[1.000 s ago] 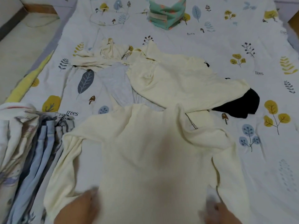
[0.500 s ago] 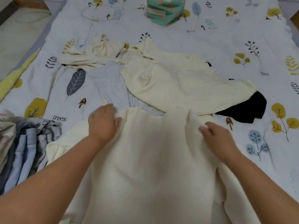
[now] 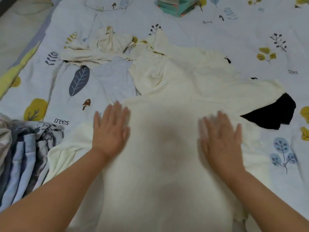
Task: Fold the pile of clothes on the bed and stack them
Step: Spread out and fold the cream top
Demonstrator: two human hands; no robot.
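Note:
A cream long-sleeved top [image 3: 165,161] lies spread flat on the bed in front of me. My left hand [image 3: 111,129] presses flat on its upper left part with fingers straight. My right hand [image 3: 220,139] lies flat on its upper right part, blurred by motion. Beyond the top sits the pile: another cream garment [image 3: 189,76], a crumpled cream piece [image 3: 107,46], a pale grey garment [image 3: 115,77] and a black garment [image 3: 274,113] sticking out at the right.
The bed sheet [image 3: 217,36] is white with leaf and mushroom prints. A bundle of blue and patterned fabric [image 3: 25,153] lies at the left. A teal fabric item [image 3: 177,5] stands at the far edge. The floor [image 3: 18,30] shows at upper left.
Both hands let go of the top's upper edge, which they gripped half a second ago, and now lie flat on it. One second ago they were at its bottom hem.

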